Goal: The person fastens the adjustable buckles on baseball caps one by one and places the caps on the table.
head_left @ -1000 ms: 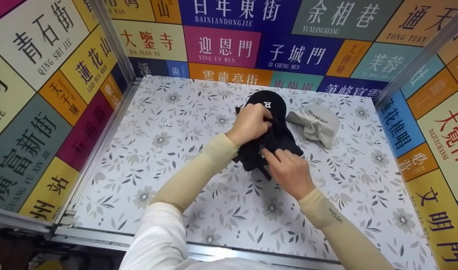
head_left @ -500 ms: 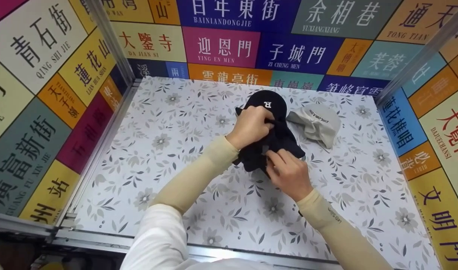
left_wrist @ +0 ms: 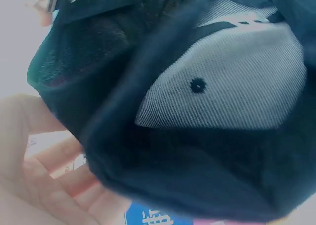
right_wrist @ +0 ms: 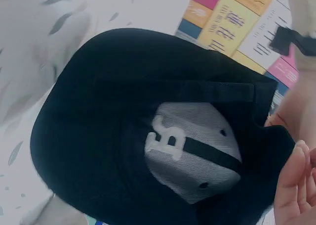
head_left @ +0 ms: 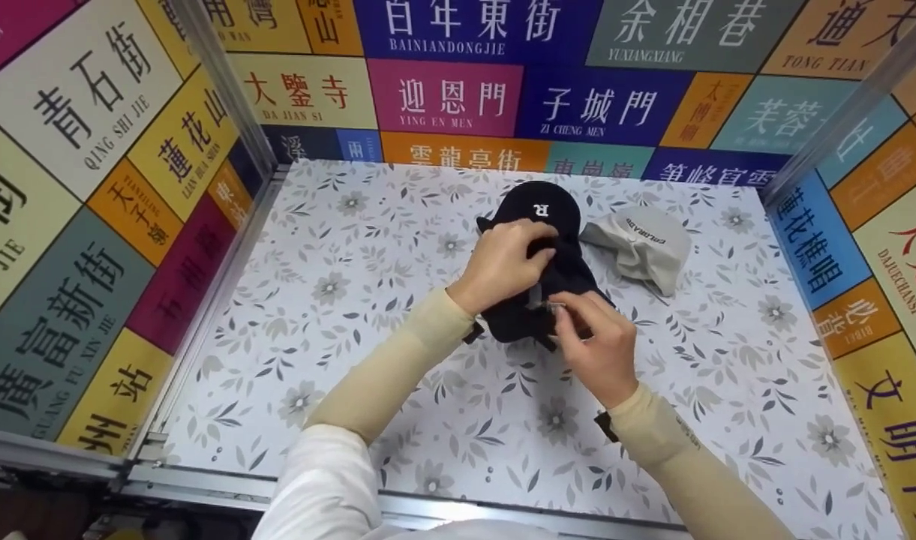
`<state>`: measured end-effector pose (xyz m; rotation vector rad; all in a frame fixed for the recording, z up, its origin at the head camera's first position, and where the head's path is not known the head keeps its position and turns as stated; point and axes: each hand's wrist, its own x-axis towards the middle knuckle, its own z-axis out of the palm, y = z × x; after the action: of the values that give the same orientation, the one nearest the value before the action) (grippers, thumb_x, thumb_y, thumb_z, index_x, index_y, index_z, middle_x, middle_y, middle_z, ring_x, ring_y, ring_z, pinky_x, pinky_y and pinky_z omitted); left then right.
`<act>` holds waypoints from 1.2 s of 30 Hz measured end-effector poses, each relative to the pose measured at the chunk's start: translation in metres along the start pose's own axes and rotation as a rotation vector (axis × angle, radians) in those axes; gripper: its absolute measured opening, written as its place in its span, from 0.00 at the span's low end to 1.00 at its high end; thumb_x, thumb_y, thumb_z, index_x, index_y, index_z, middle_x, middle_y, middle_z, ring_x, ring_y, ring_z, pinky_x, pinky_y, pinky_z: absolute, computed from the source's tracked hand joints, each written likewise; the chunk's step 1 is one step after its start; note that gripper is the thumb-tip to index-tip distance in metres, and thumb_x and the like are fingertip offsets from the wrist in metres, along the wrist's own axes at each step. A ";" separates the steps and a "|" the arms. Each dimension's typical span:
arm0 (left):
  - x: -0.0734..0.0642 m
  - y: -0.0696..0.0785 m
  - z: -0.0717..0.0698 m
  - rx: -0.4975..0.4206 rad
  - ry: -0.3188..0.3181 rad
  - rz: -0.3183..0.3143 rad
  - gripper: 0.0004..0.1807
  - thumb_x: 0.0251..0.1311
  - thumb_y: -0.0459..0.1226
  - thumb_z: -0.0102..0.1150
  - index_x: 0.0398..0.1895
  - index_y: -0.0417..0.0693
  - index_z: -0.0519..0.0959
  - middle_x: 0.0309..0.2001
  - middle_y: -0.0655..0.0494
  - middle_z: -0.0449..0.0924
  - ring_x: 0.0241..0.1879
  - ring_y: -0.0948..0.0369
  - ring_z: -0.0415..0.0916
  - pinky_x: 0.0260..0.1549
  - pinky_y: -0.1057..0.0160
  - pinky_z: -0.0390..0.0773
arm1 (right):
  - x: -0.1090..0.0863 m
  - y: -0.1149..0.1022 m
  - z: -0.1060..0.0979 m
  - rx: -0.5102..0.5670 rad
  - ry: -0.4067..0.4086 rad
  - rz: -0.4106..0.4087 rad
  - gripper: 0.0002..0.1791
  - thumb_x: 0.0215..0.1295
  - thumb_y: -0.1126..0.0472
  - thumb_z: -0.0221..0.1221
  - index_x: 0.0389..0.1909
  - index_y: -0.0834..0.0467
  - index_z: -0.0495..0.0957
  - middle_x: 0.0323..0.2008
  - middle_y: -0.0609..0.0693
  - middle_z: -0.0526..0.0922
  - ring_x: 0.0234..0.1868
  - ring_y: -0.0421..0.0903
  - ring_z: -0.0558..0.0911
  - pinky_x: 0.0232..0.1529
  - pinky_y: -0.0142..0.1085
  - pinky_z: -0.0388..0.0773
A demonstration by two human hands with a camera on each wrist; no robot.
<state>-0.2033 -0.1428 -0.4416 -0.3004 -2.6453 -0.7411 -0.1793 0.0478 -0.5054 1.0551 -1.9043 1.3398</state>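
Observation:
In the head view, a black cap point(head_left: 551, 201) with a white letter on its front is held in the middle of the table. My left hand point(head_left: 503, 259) grips its edge with curled fingers. In the left wrist view, part of the left hand point(left_wrist: 64, 170) shows at the cloth's edge, beside the grey striped lining point(left_wrist: 247, 81). My right hand point(head_left: 600, 341) pinches a small shiny metal buckle point(head_left: 554, 305) at the cap's near side. A dark strap point(left_wrist: 98, 7) with a round rivet runs beside that buckle. The right wrist view shows the cap's open inside.
A light grey cap point(head_left: 649, 244) with dark lettering lies crumpled just right of the black cap. Beneath both is a table point(head_left: 337, 352) with a floral cover. Colourful panels with printed characters point(head_left: 450, 97) wall its back and sides, with metal posts at the corners.
My right hand has shifted from the cap's dark cloth to the metal buckle, now visible between its fingertips. The left hand keeps its grip and the grey cap has not moved.

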 end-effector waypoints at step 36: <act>-0.094 0.020 0.068 0.592 0.008 0.513 0.10 0.67 0.38 0.50 0.39 0.49 0.82 0.40 0.54 0.79 0.40 0.55 0.77 0.22 0.59 0.79 | 0.021 -0.032 -0.029 0.533 0.046 0.483 0.10 0.69 0.76 0.56 0.48 0.75 0.81 0.33 0.76 0.79 0.27 0.53 0.83 0.28 0.36 0.82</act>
<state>-0.1326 -0.0992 -0.5248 -0.7492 -2.4681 0.1996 -0.1625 0.0632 -0.4629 0.8009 -1.8815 2.2120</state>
